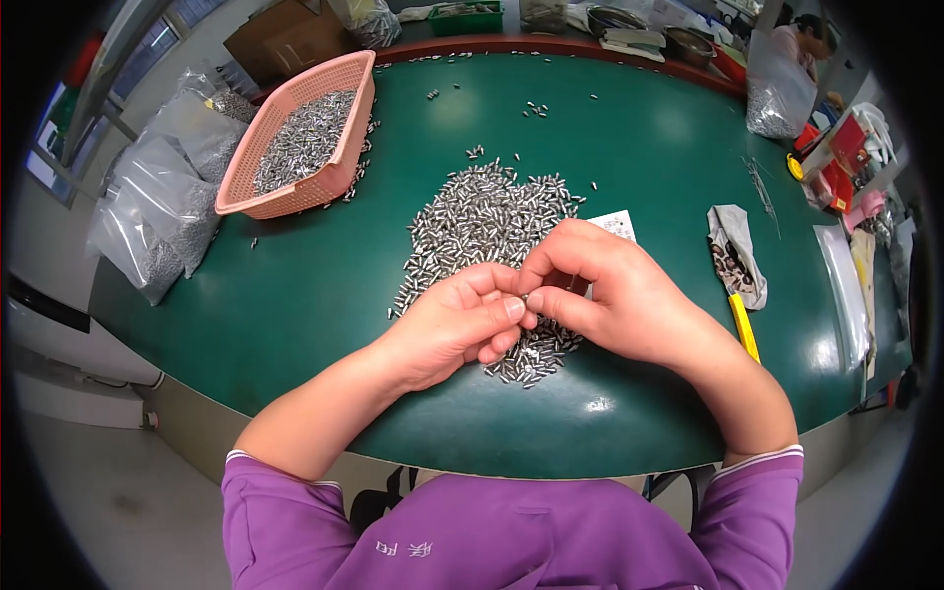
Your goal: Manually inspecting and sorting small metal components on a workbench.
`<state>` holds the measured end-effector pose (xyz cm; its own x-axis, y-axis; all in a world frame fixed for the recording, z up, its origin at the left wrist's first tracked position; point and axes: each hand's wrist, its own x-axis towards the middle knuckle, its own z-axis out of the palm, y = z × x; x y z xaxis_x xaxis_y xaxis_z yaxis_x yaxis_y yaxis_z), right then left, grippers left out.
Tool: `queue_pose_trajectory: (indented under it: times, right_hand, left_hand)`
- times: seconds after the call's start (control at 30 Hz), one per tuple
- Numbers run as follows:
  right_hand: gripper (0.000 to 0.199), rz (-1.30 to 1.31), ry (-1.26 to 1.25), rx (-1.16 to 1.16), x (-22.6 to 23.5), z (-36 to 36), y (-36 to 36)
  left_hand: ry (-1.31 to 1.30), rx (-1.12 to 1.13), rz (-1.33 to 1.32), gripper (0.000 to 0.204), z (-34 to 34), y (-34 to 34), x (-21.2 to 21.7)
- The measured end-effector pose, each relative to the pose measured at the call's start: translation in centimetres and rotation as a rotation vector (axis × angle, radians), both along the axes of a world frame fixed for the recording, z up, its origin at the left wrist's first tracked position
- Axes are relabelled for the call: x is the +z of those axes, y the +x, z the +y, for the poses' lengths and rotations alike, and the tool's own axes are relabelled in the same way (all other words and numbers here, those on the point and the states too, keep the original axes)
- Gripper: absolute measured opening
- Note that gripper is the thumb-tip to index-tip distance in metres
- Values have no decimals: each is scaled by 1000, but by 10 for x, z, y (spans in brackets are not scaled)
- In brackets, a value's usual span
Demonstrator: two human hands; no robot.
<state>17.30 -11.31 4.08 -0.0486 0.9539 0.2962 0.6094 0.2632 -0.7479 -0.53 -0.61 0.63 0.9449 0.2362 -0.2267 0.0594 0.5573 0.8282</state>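
Observation:
Both my hands meet over the near part of a heap of small silvery metal pins (482,216) on the green table. The fingers of my left hand (457,320) are curled, its thumb pressed to the fingertips. My right hand (600,290) pinches at the same spot with thumb and forefinger. Between the fingertips shows a bit of a small metal pin (525,297), mostly covered by the fingers. A white paper slip (618,224) with dark marks lies partly behind my right hand.
A pink basket (349,147) full of metal pins stands at the far left, beside clear bags (162,216) of small parts. On the right lie a yellow-handled tool (743,327) and a grey pouch (737,246) of dark pieces. Beyond the table's far right, another person (798,44) is partly visible.

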Motion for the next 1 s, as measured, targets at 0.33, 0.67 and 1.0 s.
queue_pose_trajectory:
  times: [0.33,0.67,1.0]
  right_hand:
    - [10,227,-113,10,3,1,0]
    - [14,-415,-180,-160,-11,-3,30]
    - [7,-480,-125,-216,-21,-2,30]
  left_hand:
    - [-28,44,-23,13,0,0,-1]
    - [-62,4,-103,18,4,0,-4]
    - [-106,45,-86,19,5,0,-5]
